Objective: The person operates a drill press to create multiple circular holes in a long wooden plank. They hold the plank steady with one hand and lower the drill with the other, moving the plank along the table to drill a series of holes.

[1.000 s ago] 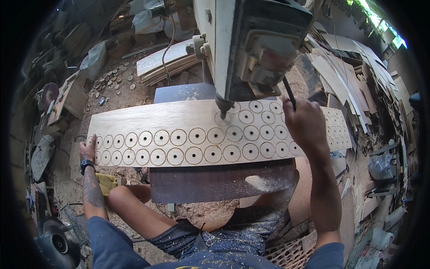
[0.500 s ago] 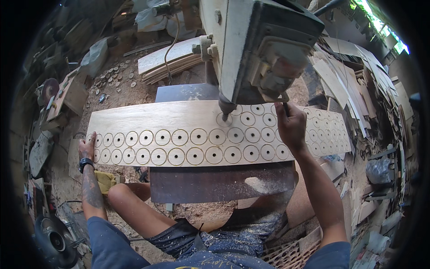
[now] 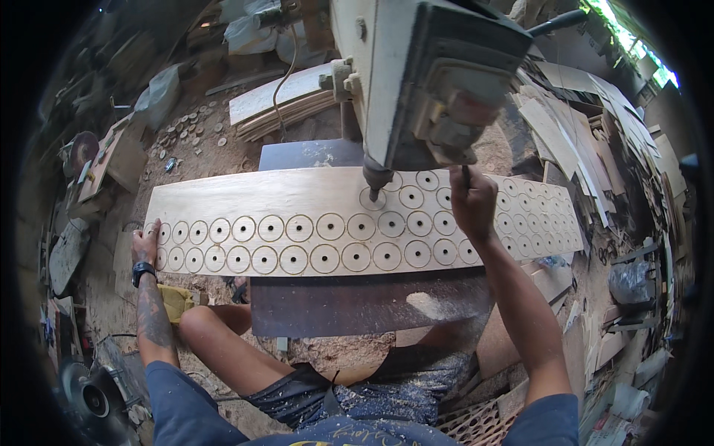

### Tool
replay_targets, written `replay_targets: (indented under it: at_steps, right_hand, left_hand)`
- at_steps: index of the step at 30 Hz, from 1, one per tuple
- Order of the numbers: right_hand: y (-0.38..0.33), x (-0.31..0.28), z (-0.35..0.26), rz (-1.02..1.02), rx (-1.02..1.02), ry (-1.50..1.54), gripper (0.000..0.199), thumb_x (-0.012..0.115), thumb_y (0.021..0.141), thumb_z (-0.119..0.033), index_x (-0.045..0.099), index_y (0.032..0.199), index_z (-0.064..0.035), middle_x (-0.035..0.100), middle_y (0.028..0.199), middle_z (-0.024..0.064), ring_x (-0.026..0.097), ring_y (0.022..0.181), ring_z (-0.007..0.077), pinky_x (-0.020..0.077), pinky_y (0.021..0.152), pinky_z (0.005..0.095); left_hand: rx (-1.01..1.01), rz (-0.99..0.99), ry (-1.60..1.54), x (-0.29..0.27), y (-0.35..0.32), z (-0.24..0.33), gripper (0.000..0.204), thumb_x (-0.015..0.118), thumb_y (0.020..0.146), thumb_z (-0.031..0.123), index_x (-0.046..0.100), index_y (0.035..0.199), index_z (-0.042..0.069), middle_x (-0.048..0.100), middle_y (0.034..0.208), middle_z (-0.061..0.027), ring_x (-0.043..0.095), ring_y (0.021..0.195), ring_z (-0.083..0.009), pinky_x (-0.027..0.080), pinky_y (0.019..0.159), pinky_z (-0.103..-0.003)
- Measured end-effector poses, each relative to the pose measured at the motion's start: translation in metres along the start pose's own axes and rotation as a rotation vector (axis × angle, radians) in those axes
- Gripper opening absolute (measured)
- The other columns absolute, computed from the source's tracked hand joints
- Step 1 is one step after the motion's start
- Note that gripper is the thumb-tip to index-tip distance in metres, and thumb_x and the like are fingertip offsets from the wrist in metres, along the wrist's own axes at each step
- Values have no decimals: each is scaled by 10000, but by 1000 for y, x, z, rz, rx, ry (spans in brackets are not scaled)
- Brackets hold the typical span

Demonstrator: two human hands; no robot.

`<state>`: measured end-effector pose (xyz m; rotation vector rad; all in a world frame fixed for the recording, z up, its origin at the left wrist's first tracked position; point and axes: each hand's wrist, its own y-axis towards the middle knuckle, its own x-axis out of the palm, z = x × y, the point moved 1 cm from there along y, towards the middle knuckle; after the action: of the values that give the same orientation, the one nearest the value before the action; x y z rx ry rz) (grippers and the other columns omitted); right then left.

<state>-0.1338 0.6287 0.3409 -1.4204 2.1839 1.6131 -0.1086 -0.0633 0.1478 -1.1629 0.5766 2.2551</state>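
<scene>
So the plywood board (image 3: pixel 297 201) lies flat across the dark table (image 3: pixel 357 301) of the drill press (image 3: pixel 416 82), already covered in rows of cut circles with center holes. Cutter bit (image 3: pixel 374 186) sits right on a circle near the board's top edge. Left hand (image 3: pixel 145 245) presses the board's left end, fingers spread flat. Right hand (image 3: pixel 471 201) has its fingers wrapped tight around the press lever (image 3: pixel 465 175). Sawdust (image 3: pixel 428 305) piled on the table, wood scraps (image 3: pixel 565 119) off to the right.

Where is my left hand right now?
In the head view, your left hand rests at the left end of the plywood board, beside its outermost cut circles.
</scene>
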Motion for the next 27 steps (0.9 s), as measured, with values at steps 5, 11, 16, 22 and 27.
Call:
replay_targets:
  at_steps: [5,11,16,22,27]
  right_hand:
    - [4,-15,-25,-111,143,-51,349,630,951,-245,594,709,4,542,505,111,528,436,235,418,480,394]
    - [47,-121,-123,-455,13,-582,316,674,925,-314,633,921,0,635,678,170,633,591,250,499,598,421]
    - [173,-131,-185,-184,-188,-813,383,647,930,-394,676,821,-28,559,601,43,539,512,144,448,538,310]
    - [256,-104,-194,-70,-172,-791,401,620,940,-364,724,958,23,723,893,186,690,833,260,525,797,388]
    - [255,-107,-191,-180,-155,-707,403,612,936,-362,735,951,21,728,903,185,692,874,267,524,821,382]
  left_hand:
    - [-61,-25,37,-1,0,3,969,678,686,768,570,1257,-9,614,1241,-266,579,1180,-396,447,1002,-449]
    - [-69,5,30,8,-4,9,967,655,717,760,538,1312,6,595,1285,-253,556,1216,-392,432,1025,-450]
    - [-2,48,6,8,-4,7,945,652,712,770,575,1252,-2,630,1237,-238,589,1168,-399,459,993,-443]
    - [8,34,7,-3,1,-9,871,690,728,720,592,1245,26,637,1226,-237,600,1165,-364,476,970,-421]
    - [15,12,-50,-19,-4,-25,820,712,726,703,618,1171,21,686,1089,-202,657,1008,-322,495,892,-399]
